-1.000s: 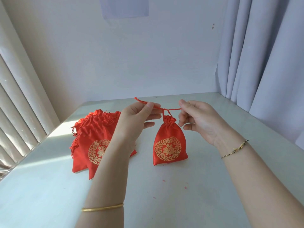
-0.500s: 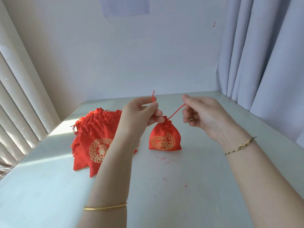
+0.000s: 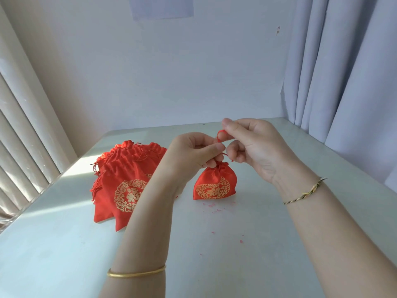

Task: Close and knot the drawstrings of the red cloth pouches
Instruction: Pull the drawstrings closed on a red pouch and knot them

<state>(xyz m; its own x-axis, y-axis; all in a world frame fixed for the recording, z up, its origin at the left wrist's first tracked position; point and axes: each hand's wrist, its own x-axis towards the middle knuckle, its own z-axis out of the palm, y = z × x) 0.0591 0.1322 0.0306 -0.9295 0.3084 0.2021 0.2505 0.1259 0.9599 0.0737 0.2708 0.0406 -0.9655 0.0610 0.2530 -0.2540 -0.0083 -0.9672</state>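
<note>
Head view looks down at a small red pouch [image 3: 214, 187] with a gold round emblem, sitting on the pale table [image 3: 257, 244] just right of frame centre, neck gathered tight. Both hands meet right above it. The left hand [image 3: 193, 151] pinches the red drawstring [image 3: 219, 134] between thumb and forefinger close to the neck, other fingers curled under. The right hand [image 3: 253, 147] pinches a little loop of that cord higher up, its lower fingers curled in too. Whether a knot has actually formed is impossible to tell, since the fingertips cover the crossing. To the left, a pile of pouches [image 3: 124, 175] lies flat and overlapping; the left forearm hides its right edge and the count isn't clear. Tiny red flecks [image 3: 214, 209] dot the table below the pouch.
</note>
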